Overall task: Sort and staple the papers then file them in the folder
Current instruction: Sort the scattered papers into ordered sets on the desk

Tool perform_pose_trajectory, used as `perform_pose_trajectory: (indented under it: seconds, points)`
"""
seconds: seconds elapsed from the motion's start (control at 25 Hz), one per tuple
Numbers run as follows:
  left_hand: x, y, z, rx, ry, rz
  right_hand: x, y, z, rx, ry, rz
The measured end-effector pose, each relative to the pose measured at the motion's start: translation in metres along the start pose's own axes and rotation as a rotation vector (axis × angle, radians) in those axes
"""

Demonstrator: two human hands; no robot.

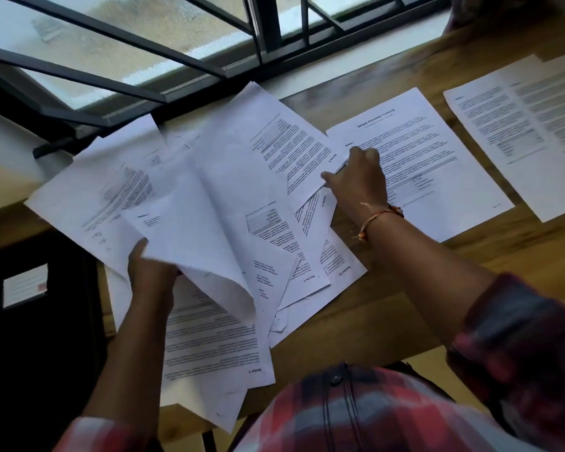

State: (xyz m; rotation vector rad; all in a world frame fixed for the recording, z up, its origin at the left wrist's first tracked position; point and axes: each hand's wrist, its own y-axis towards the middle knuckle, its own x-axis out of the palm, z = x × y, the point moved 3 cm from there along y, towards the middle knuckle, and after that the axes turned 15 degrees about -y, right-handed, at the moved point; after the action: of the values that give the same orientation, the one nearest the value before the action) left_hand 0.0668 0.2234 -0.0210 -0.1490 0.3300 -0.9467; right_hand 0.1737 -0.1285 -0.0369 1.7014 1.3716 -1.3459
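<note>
A loose heap of papers (216, 203) covers the left part of the table (372, 318). The left hand (150, 272) grips several of them at their lower edge, fingers curled round, so they fan upward. The right hand (356, 177) appears to pinch the edge of one sheet (291, 148) in the heap. A titled page (437, 151) lies flat under that hand, and a second page (519, 125) lies beside it, further right.

hands: two, the left hand (150, 272) and the right hand (356, 181)
sheets lying apart at right: at least two, the titled sheet (437, 164) and the far sheet (519, 132)
heaped papers (225, 190): many, too overlapped to count exactly
wrist thread (377, 216): one
</note>
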Motion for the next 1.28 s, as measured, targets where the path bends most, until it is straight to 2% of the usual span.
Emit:
perform_pose_trajectory:
  seconds: [0.16,0.36,0.48,0.6,0.68,0.76,0.84,0.96,1.04,1.08,1.12,1.2,1.28]
  points:
    - [-0.002,0.007,-0.001,0.104,0.339,-0.010,-0.003,0.022,-0.006,0.029,-0.131,-0.074]
    - [0.002,0.004,-0.007,0.083,0.379,-0.022,0.002,0.032,-0.015,0.029,-0.140,-0.129]
    - [0.002,0.003,-0.011,0.074,0.363,-0.015,0.003,0.031,-0.020,-0.059,-0.108,-0.105]
    - [0.002,0.003,-0.012,0.077,0.332,0.003,-0.007,0.012,-0.030,-0.115,0.157,0.074]
    - [0.002,0.003,-0.013,0.069,0.313,0.017,-0.028,-0.009,-0.045,-0.190,0.386,0.292]
    - [0.003,0.002,-0.012,0.062,0.304,0.029,-0.060,-0.031,-0.064,-0.304,0.509,0.522]
    - [0.004,0.000,-0.012,0.055,0.286,0.018,-0.095,-0.051,-0.083,-0.414,0.620,0.652]
    - [0.005,-0.002,-0.012,0.155,0.296,0.010,-0.140,-0.083,-0.101,-0.530,0.880,0.657]
    - [0.005,-0.011,-0.008,0.243,0.290,0.063,-0.146,-0.101,-0.107,-0.451,1.035,0.541]
    - [0.007,-0.019,-0.003,0.237,0.181,0.061,-0.138,-0.107,-0.107,-0.357,1.092,0.449]
    - [0.009,-0.026,0.001,0.184,-0.028,0.029,-0.124,-0.112,-0.107,-0.247,1.137,0.346]
    - [0.012,-0.044,0.007,-0.055,-0.597,-0.092,-0.085,-0.118,-0.101,-0.022,1.167,0.145]
    - [0.006,-0.055,0.005,-0.291,-0.914,-0.100,-0.042,-0.121,-0.089,0.164,1.121,-0.039]
